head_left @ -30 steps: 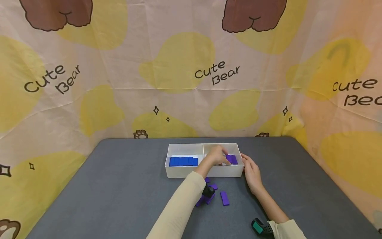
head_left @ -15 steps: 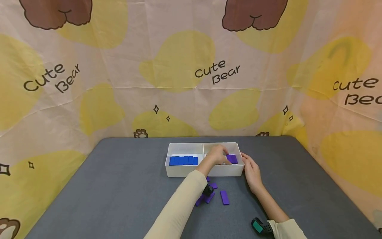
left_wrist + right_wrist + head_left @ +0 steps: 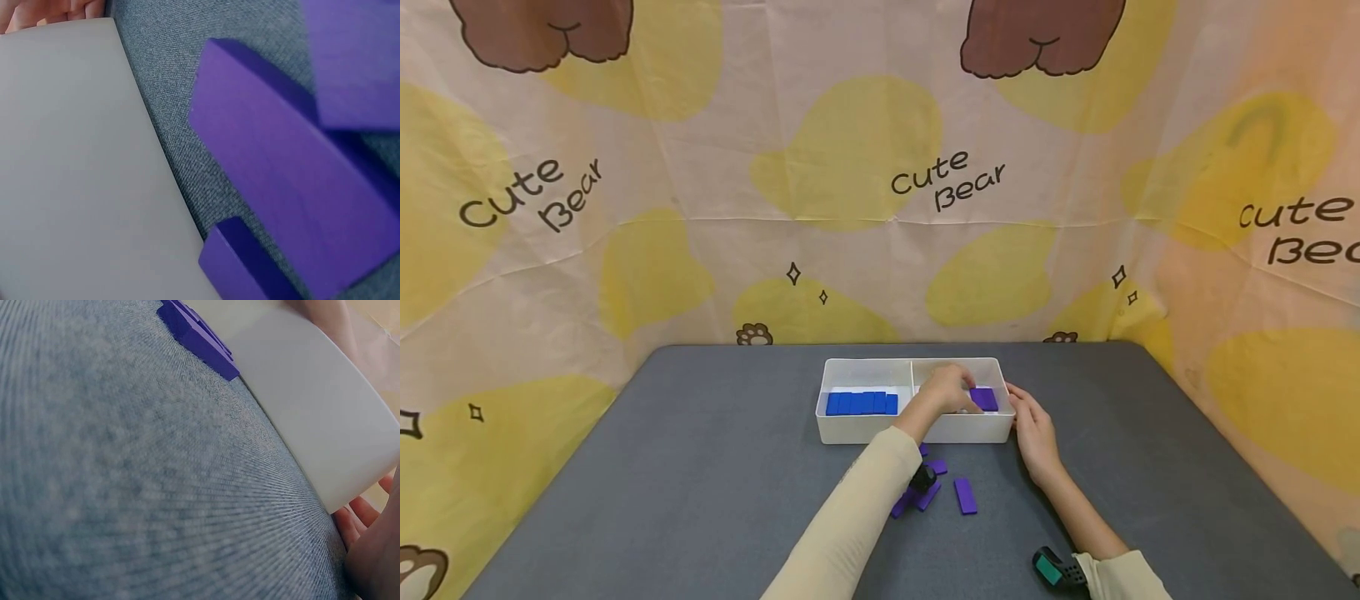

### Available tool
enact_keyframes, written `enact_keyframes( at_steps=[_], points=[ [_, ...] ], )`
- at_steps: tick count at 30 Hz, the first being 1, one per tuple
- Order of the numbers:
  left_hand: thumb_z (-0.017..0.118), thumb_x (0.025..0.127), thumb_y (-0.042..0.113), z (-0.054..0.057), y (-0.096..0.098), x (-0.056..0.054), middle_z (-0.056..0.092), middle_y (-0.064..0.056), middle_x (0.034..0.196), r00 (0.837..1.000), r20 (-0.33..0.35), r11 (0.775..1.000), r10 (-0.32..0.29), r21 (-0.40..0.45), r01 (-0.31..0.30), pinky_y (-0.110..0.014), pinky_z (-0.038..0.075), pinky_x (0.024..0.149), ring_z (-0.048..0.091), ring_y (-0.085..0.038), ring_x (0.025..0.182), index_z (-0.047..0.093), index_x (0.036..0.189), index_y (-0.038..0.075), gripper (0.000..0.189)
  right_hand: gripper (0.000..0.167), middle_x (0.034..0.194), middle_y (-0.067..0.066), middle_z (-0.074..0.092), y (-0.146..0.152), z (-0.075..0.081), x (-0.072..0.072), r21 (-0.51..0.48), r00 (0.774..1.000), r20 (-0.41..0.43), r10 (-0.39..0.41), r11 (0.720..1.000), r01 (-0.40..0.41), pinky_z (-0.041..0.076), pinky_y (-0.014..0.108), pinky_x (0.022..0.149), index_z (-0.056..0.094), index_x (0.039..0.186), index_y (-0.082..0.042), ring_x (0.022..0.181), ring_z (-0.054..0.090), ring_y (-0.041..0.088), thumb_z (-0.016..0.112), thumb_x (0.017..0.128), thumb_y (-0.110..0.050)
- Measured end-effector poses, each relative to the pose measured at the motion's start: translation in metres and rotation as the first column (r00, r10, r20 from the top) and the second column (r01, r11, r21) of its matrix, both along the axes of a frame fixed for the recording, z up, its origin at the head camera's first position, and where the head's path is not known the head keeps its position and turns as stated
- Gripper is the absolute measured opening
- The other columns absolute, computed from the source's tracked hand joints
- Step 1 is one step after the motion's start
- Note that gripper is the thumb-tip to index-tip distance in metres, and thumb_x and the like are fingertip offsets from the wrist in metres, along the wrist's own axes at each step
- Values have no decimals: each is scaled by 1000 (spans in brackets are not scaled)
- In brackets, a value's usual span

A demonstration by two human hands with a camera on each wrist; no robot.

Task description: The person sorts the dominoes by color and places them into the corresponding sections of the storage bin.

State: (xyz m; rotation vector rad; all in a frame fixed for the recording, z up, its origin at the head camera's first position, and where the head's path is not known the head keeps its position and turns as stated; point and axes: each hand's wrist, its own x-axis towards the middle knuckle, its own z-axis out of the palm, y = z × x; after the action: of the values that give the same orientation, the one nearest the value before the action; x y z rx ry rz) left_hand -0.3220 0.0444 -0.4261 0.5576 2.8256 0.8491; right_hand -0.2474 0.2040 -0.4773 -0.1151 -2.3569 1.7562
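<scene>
A white two-part box (image 3: 865, 431) stands near the table's far middle. My left hand (image 3: 942, 392) reaches over its front wall into the right compartment. Its finger and thumb pinch a flat purple block (image 3: 976, 399), which lies side by side with another purple block (image 3: 990, 400); the palm side is hidden. A row of blue blocks (image 3: 861, 404) fills the front of the left compartment. My right hand (image 3: 1034, 433) rests its extended fingers against the box's right end. In the right wrist view, the fingers (image 3: 365, 512) touch the box's lower corner.
Several loose purple blocks (image 3: 928, 497) lie before the box, partly under the left forearm; the left wrist view shows a purple block (image 3: 281, 169) close up. A single purple block (image 3: 966, 496) lies to their right. A patterned cloth (image 3: 850, 167) hangs behind the grey table (image 3: 715, 467).
The gap between the two purple blocks in the right compartment has closed as my left hand shifted slightly right. The right hand stays on the box's end.
</scene>
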Motion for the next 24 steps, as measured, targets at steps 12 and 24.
enact_keyframes(
  at_steps=[12,24],
  points=[
    [94,80,21,-2,0,-2,75,-8,117,1000,8,1000,-5,15,5,-28,54,87,63,-20,98,76,118,5,45,50,156,22,52,-3,3,2,16,1000,-8,-11,1000,11,43,14,91,52,153,-2,137,53,33,34,115,-29],
    [93,81,16,8,-4,2,71,-12,122,995,92,995,-39,93,30,-23,52,58,60,-13,65,72,126,3,51,50,157,23,52,-2,1,1,6,1000,-13,-9,1000,9,43,10,89,51,154,-1,138,52,33,34,116,-28]
  ],
)
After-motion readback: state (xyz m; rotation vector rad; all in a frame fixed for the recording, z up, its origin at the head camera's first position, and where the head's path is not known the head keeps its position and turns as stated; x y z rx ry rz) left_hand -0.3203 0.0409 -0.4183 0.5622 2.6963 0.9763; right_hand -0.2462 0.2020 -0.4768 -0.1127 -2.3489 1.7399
